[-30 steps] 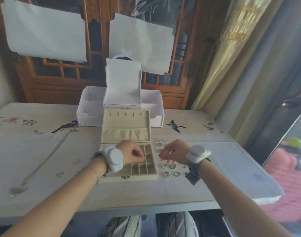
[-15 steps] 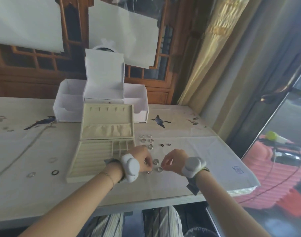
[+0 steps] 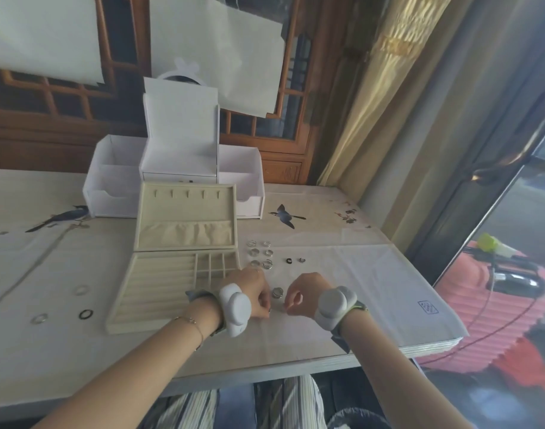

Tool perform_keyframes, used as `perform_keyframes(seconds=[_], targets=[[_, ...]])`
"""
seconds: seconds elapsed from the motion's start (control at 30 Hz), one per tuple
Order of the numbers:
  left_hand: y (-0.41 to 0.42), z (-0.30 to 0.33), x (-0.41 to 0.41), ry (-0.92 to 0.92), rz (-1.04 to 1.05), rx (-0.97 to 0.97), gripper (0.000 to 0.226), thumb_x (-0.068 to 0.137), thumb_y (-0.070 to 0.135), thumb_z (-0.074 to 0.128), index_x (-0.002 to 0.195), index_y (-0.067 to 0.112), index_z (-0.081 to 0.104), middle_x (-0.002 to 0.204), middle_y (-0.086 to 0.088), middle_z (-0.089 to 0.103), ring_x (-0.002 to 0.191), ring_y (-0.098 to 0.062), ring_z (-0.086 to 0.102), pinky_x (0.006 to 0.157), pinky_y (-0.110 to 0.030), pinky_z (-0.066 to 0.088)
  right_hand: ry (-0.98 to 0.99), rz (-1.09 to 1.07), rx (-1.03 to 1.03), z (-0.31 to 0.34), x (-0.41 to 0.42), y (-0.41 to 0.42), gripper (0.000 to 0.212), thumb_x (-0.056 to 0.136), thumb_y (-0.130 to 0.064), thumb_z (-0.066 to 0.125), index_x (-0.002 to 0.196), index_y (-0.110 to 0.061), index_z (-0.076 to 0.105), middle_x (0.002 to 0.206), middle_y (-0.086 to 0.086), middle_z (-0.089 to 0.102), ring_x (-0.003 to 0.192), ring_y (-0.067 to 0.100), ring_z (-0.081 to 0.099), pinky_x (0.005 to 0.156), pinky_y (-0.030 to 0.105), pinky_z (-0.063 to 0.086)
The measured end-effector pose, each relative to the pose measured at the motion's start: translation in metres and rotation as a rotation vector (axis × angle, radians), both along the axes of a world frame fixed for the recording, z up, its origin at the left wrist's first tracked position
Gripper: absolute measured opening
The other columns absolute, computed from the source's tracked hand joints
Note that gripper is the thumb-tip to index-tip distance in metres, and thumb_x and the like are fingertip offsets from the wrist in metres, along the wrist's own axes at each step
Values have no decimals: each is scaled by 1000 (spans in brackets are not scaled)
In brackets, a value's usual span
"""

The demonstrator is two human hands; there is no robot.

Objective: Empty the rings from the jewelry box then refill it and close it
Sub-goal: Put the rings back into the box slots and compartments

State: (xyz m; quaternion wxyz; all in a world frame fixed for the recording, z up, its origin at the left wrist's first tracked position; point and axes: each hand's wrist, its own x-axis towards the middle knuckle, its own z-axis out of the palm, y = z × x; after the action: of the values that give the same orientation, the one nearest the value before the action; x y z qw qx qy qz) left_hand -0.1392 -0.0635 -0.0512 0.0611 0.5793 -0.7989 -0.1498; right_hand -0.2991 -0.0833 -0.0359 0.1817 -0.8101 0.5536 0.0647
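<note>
From the head view, the open jewelry box (image 3: 178,274) lies on the surface (image 3: 342,274), its lid tipped back and its padded slots and small square compartments showing no rings. Taking the box as the landmark, the left hand (image 3: 252,292) sits just beside its near right corner, fingers curled down toward the cloth; whether they pinch anything cannot be told. The right hand (image 3: 302,294) is a little further right of the box, fingers also curled with the tips close together, and what they hold, if anything, cannot be made out. Between the two hands, right of the box's near corner, stands one silver ring (image 3: 277,292). Further back, just beside the box's right edge, a cluster of silver rings (image 3: 261,252) lies in two short rows, and further right of these lie a dark ring (image 3: 289,260) and a small silver ring (image 3: 301,260). Left of the box, three more rings (image 3: 86,314) lie apart on the cloth. Behind the box stands a white organizer (image 3: 178,168) with its lid up.
</note>
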Motion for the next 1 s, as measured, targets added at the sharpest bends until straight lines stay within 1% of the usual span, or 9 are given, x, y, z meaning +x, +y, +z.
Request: perform_keyframes(seconds=[0.1,0.23,0.37,0.43,0.5,0.57,0.63,0.8,1.0], targets=[[-2,-3,0,-21,5,-7,13,76,26,67,84,20,75,98,1,70,102,-19,61,75,-24,46,22,-11,-14,-3,3,0,16,85,-25,63,95,-18,74,89,-2,63,98,22,66,83,27,51],[-1,-4,0,-28,-21,-17,14,78,26,64,83,19,75,99,1,69,103,-20,60,77,-25,43,25,-20,-50,-7,5,0,16,86,-25,60,92,-18,74,103,2,70,96,23,67,70,25,46],[1,-1,5,62,-25,-14,16,80,25,63,84,14,75,99,-4,69,101,-20,60,82,-26,49,10,-4,-69,-10,6,2,18,86,-24,58,91,-17,73,98,1,69,96,23,66,79,27,51],[1,4,10,134,-21,0,17,81,23,64,88,11,75,102,-7,69,101,-21,61,85,-26,48,-47,-3,-95,-7,4,2,19,86,-23,57,91,-12,73,90,0,66,88,21,64,78,27,50],[2,10,17,182,-18,-19,18,83,22,65,93,10,75,103,-6,67,98,-18,59,80,-22,43,-168,-3,-107,-2,3,2,17,86,-22,61,91,-10,73,83,-4,62,73,11,58,69,18,45],[4,17,26,231,-4,-48,18,83,23,67,94,9,74,97,-2,63,90,-13,54,76,-20,38,-287,-9,-111,5,4,3,14,85,-21,65,90,-10,73,78,-7,60,58,-2,53,56,7,40],[7,23,38,303,36,-53,17,81,23,70,91,10,74,84,8,56,85,-10,52,76,-22,41,-343,-7,-119,10,8,5,12,85,-21,66,89,-11,73,78,-8,61,54,-6,51,51,4,40],[13,29,64,415,87,-54,3,80,25,72,79,23,69,83,15,52,81,-7,55,71,-10,38,-374,39,-115,18,26,10,11,86,-22,64,89,-14,72,83,-6,61,63,-2,50,63,16,42],[21,27,86,427,100,-52,23,80,25,72,68,39,58,86,15,51,87,-7,55,68,-7,34,-382,109,-95,18,51,21,15,88,-24,63,93,-13,72,97,3,70,76,9,56,73,20,45]])
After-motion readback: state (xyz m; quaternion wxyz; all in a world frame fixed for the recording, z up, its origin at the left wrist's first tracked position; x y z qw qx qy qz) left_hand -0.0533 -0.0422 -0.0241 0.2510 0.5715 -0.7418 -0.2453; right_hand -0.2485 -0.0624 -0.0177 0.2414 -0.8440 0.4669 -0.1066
